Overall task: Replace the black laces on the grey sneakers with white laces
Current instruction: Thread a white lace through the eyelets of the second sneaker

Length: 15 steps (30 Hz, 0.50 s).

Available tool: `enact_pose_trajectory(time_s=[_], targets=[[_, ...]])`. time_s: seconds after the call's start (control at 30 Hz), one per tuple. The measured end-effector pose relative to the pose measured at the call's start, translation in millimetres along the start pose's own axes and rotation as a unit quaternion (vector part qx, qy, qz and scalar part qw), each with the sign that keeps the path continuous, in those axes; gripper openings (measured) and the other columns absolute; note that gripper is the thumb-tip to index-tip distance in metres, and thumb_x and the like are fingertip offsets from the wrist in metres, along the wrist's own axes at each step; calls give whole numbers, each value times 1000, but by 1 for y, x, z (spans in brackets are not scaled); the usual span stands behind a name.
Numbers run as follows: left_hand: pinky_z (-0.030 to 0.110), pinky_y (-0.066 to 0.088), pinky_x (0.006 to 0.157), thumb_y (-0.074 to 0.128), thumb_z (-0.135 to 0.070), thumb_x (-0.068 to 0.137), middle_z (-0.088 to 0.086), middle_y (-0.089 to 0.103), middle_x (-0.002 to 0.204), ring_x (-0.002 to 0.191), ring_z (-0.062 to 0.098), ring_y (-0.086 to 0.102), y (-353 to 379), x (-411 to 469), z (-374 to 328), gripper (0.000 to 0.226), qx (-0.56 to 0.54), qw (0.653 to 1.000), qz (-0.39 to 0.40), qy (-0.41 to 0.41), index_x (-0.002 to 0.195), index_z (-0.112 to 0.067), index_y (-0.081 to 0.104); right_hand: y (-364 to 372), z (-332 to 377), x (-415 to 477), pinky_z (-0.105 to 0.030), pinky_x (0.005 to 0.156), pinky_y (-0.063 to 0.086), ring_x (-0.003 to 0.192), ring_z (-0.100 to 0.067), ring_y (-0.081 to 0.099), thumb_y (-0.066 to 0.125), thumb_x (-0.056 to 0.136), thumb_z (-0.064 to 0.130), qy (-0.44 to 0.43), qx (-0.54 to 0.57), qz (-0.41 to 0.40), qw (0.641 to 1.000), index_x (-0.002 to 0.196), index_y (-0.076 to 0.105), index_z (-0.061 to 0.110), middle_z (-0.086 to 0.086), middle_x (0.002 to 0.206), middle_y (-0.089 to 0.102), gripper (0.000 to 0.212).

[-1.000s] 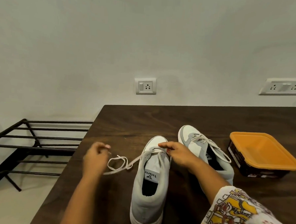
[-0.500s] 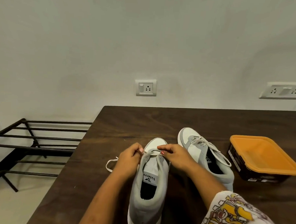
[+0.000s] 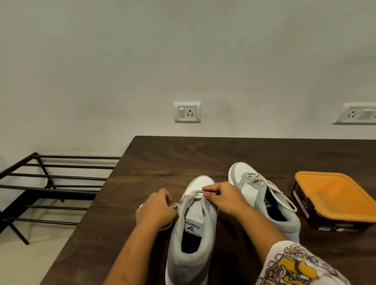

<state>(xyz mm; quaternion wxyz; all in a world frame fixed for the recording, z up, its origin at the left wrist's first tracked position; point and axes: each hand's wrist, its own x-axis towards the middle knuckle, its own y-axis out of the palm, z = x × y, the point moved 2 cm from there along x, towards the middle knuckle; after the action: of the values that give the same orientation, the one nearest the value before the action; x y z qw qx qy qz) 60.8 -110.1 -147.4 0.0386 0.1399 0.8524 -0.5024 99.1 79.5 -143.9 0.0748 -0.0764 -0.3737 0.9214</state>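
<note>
On the counter (image 3: 182, 155), at the near sneaker (image 3: 192, 236): left hand (image 3: 156, 210) pinches the white lace (image 3: 185, 200); right hand (image 3: 224, 197) pinches its lowest bar. Lacing looks barely begun. Next: feed the tip through the next eyelet.

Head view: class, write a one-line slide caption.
Left hand and right hand pinch a white lace threaded into the near grey-and-white sneaker on a dark wooden table.

White lace (image 3: 185, 199) partly hidden within left hand (image 3: 156, 210)
</note>
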Motion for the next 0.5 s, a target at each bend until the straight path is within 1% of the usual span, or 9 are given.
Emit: enact_pose_trajectory(time_s=[0.03, 0.07, 0.1, 0.13, 0.23, 0.3, 0.4, 0.43, 0.5], targets=[[35, 41, 90, 59, -24, 80, -3, 50, 118, 109, 20, 52, 2, 3, -1, 34, 9, 1000, -10, 23, 111, -33, 52, 0, 0, 0, -18, 95, 37, 119, -10, 55, 60, 93, 26, -1, 0, -2, 1000, 122, 65, 19, 4, 127, 64, 31], [38, 38, 94, 59, -23, 83, -3, 44, 128, 118, 20, 47, 5, 4, -5, 44, 14, 999, -22, 48, 124, -37, 46, -1, 0, 0, -18, 95, 37, 119, -10, 56, 60, 93, 26, -1, 0, -3, 1000, 122, 65, 19, 4, 126, 64, 31], [39, 34, 97, 58, -25, 87, -4, 39, 134, 123, 20, 41, 6, 4, -8, 47, 23, 997, -32, 70, 129, -40, 43, 0, 0, 0, -18, 96, 38, 118, -10, 56, 61, 92, 27, -1, 1, -4, 1000, 122, 66, 19, 3, 126, 64, 31], [39, 31, 98, 56, -28, 90, -5, 37, 137, 125, 20, 36, 7, 4, -13, 43, 26, 995, -37, 86, 129, -41, 45, 0, 0, 0, -19, 96, 39, 118, -11, 56, 61, 92, 27, -2, 4, -7, 1000, 121, 66, 19, 3, 125, 64, 31], [39, 29, 97, 52, -40, 93, -9, 44, 132, 122, 19, 37, 13, 9, -18, 22, 4, 995, -18, 102, 115, -38, 56, 0, 1, 0, -22, 98, 41, 117, -11, 57, 61, 92, 27, 2, 12, -13, 1000, 120, 67, 20, 3, 125, 65, 30], [43, 34, 99, 52, -41, 92, -6, 51, 124, 116, 20, 45, 15, 13, -16, 16, -30, 995, -1, 97, 106, -33, 56, 0, 1, 0, -23, 97, 40, 117, -12, 57, 60, 92, 27, 5, 8, -13, 1000, 120, 67, 20, 3, 125, 64, 30], [41, 36, 92, 54, -38, 91, -8, 53, 108, 103, 19, 53, 15, 12, -16, 6, -55, 992, 0, 113, 92, -32, 53, 2, 1, 1, -24, 97, 41, 116, -13, 57, 60, 92, 28, 10, 4, -15, 1000, 120, 67, 21, 3, 125, 64, 29], [40, 36, 89, 53, -37, 92, -8, 53, 105, 101, 19, 54, 14, 11, -17, 6, -52, 991, -8, 123, 90, -31, 52, 2, 1, 1, -24, 97, 42, 115, -13, 58, 60, 92, 28, 11, 8, -19, 1000, 119, 67, 21, 3, 124, 65, 29], [39, 38, 87, 48, -33, 94, -4, 57, 105, 98, 21, 54, 12, 9, -19, 8, -20, 989, -38, 143, 94, -26, 52, 3, 1, 2, -24, 97, 43, 114, -12, 59, 61, 92, 27, 11, 7, -24, 1000, 117, 68, 21, 3, 123, 66, 28]])
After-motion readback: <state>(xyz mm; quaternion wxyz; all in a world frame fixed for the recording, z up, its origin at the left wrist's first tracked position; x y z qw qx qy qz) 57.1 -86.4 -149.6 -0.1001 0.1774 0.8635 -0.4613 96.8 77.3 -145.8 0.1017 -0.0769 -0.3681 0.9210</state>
